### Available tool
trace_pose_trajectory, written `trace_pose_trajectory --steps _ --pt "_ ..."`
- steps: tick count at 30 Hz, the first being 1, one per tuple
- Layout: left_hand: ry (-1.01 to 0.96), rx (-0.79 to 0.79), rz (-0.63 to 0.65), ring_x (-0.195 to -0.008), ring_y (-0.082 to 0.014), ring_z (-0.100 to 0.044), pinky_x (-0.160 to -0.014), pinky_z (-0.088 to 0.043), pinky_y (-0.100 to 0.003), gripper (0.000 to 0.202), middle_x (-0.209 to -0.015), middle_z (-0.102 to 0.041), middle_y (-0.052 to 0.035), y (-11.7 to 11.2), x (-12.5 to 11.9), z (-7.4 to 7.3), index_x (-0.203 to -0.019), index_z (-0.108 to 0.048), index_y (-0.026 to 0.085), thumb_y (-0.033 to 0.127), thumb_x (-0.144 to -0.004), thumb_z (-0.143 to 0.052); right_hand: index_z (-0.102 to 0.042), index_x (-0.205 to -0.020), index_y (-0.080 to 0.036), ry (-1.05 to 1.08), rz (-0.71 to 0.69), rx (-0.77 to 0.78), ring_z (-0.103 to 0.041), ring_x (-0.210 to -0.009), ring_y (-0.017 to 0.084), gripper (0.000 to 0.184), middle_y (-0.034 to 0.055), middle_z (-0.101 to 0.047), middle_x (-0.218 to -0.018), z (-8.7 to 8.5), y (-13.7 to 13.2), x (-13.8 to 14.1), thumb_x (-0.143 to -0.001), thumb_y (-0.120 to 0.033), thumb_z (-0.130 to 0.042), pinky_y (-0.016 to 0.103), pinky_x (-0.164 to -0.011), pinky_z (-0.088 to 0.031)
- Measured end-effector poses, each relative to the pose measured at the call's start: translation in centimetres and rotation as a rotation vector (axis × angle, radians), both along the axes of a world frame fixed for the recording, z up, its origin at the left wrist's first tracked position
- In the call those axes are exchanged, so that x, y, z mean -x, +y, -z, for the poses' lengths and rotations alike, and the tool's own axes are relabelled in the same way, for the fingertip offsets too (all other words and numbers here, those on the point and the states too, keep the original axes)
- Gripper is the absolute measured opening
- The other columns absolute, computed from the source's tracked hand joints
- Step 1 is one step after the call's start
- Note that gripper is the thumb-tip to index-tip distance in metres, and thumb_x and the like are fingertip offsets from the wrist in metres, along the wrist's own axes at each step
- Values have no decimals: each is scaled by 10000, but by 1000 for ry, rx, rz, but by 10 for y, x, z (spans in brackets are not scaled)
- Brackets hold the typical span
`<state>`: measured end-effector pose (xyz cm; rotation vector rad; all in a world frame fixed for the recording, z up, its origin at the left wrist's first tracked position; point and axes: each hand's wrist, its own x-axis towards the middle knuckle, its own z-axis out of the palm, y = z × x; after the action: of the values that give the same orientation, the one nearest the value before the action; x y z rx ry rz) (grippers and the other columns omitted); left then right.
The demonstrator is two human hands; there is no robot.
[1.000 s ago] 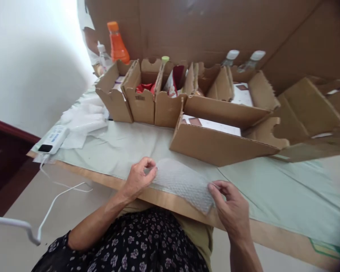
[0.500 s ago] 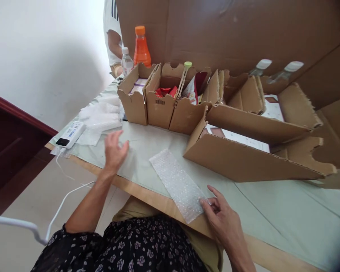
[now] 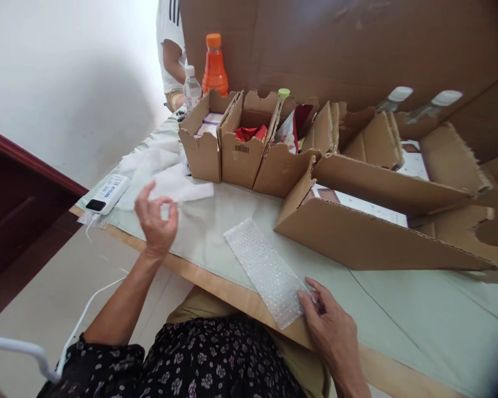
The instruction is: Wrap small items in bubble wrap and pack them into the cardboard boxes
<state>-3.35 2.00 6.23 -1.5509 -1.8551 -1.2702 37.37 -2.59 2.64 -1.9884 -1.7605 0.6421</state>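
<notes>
Pale green cloth covers the table, and on it lies a clear, rectangular bubble-wrap strip. Here's the right hand at the strip's right edge, thumb on top; whether the fingers clamp it, I can't tell! Left of the strip, the left hand curls thumb toward forefinger beside a thin white sheet, pinch unclear. Beyond the strip, open brown cardboard bins!

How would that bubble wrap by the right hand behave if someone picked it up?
Probably light: the bubble wrap looks like thin, translucent plastic. It may flop if lifted by one end, as no stiff backing shows. Lying flat, it seems unlikely to roll.
</notes>
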Motion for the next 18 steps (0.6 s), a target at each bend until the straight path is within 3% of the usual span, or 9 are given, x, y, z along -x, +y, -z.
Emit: trace_pose_trajectory --steps 3,6,9,12,14,18 --pt "81 115 224 -1329 -316 -578 -1109 -481 -528 107 -1394 -608 -172 -29 -57 17 -964 -635 191 104 -913 -600 -771 -1178 -206 6 -3 -12 -709 -707 263 628 68 -783 -827 2 0 0 -819 -652 -513 406 -717 -545" --pt "116 224 431 -1334 -309 -597 -1132 -477 -552 144 -1359 -658 -157 -56 -98 32 -949 -634 199 69 -906 -589 -766 -1183 -210 19 -15 -27 -716 -727 259 609 70 -791 -854 4 -3 -2 -832 -644 -521 406 -740 -549" --pt "96 310 624 -1291 -301 -640 -1136 -488 -568 155 -1342 -680 -171 -78 -116 34 -1040 -642 195 122 -904 -620 -759 -1202 -198 35 -26 -41 -718 -748 259 600 76 -792 -862 4 -6 -2 -849 -626 -532 406 -764 -553" --pt "28 287 796 -1253 -291 -658 -1080 -549 -524 296 -1346 -668 -183 -91 -114 27 -1174 -629 187 178 -879 -649 -757 -1211 -190 51 -22 -37 -714 -756 261 597 81 -791 -869 3 -7 -2 -854 -616 -538 405 -774 -550" --pt "-27 239 750 -1271 -291 -640 -1075 -555 -502 331 -1356 -652 -176 -89 -105 22 -1208 -626 192 166 -879 -641 -757 -1215 -188 59 -12 -34 -712 -761 264 607 84 -790 -876 2 -6 -1 -846 -617 -537 409 -782 -547" --pt "-71 274 334 -1294 -318 -607 -1113 -503 -536 358 -1356 -647 -176 -46 -76 18 -1270 -632 180 174 -913 -613 -760 -1210 -181 58 3 -32 -696 -742 267 632 80 -778 -848 1 -5 2 -827 -629 -533 420 -776 -538"
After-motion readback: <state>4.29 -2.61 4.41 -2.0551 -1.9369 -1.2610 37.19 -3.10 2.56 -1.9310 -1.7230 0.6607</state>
